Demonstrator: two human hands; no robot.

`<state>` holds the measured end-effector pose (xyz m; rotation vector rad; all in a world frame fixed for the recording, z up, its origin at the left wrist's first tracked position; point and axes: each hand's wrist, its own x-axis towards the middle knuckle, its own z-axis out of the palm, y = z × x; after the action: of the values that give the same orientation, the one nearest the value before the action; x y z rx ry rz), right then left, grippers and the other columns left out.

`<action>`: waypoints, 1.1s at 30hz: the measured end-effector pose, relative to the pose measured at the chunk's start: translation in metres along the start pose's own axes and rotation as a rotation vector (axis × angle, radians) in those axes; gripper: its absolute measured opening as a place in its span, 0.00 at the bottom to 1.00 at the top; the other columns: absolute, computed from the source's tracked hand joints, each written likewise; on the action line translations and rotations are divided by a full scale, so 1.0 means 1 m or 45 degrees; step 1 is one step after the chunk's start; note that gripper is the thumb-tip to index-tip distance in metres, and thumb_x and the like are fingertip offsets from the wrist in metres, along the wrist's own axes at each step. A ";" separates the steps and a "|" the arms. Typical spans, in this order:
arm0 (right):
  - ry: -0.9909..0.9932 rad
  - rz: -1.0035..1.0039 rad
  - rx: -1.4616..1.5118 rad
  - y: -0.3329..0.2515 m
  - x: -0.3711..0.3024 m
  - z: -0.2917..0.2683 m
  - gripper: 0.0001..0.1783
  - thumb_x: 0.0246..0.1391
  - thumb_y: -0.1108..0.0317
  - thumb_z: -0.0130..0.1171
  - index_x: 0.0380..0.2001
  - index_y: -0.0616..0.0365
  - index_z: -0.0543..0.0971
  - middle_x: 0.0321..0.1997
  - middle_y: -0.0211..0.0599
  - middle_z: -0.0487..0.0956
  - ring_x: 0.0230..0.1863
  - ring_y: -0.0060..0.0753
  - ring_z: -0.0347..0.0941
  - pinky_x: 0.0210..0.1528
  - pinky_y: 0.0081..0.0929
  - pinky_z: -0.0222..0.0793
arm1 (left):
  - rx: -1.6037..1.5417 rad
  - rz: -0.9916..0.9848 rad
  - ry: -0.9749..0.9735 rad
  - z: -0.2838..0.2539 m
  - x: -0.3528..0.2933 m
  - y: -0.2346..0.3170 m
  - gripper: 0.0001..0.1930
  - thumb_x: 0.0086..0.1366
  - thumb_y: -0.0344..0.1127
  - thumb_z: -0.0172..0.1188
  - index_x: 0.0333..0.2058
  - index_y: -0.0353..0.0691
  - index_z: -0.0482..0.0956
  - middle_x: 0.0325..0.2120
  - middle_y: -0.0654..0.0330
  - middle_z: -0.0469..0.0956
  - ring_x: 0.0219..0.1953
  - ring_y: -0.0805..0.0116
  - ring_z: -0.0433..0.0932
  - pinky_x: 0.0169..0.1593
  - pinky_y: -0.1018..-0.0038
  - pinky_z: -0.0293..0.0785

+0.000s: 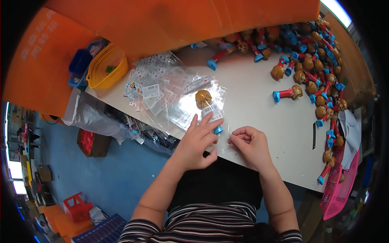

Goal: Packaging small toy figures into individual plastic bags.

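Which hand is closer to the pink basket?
Right. The right hand is left of the pink basket, by the bagged doll; the left hand is farther left, over the doll's lower part.

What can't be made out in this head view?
Bagged figure, head view: middle hidden by its label and the left hand.
Figures at the top, head view: partly hidden by orange cardboard.
Pink basket, head view: partly covered by a white sheet.
Right hand, head view: whether it pinches the clear bag, too fine to tell.
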<state>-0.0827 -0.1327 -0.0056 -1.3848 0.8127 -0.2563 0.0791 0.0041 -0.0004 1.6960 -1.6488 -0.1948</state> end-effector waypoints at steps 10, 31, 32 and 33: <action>0.000 0.145 0.416 -0.007 -0.006 0.004 0.14 0.56 0.76 0.61 0.45 0.70 0.72 0.32 0.44 0.83 0.33 0.26 0.81 0.34 0.18 0.79 | 0.033 -0.160 0.464 0.054 -0.015 0.043 0.10 0.53 0.25 0.66 0.36 0.35 0.80 0.32 0.56 0.77 0.34 0.58 0.77 0.39 0.68 0.73; 0.117 0.082 0.382 -0.009 -0.008 0.011 0.05 0.57 0.79 0.59 0.34 0.65 0.71 0.29 0.42 0.82 0.31 0.24 0.81 0.33 0.18 0.77 | -0.492 -0.452 0.337 -0.006 -0.027 0.031 0.08 0.53 0.23 0.68 0.32 0.35 0.79 0.31 0.57 0.75 0.33 0.62 0.75 0.40 0.72 0.72; 0.100 0.066 0.392 -0.010 -0.008 0.014 0.05 0.57 0.79 0.58 0.35 0.66 0.72 0.30 0.43 0.82 0.32 0.25 0.81 0.33 0.18 0.77 | -0.317 -0.347 0.334 0.000 -0.021 0.036 0.09 0.52 0.24 0.69 0.33 0.36 0.80 0.30 0.57 0.75 0.33 0.60 0.76 0.39 0.70 0.73; 0.097 0.067 0.389 -0.010 -0.009 0.016 0.05 0.57 0.79 0.58 0.35 0.66 0.72 0.30 0.43 0.82 0.32 0.25 0.81 0.33 0.18 0.77 | -0.146 -0.241 0.326 0.008 -0.017 0.040 0.10 0.51 0.25 0.69 0.33 0.36 0.81 0.30 0.57 0.76 0.33 0.59 0.76 0.38 0.69 0.73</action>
<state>-0.0758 -0.1176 0.0068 -1.0714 0.8338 -0.3778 0.0404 0.0205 0.0114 1.7111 -1.2684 -0.1523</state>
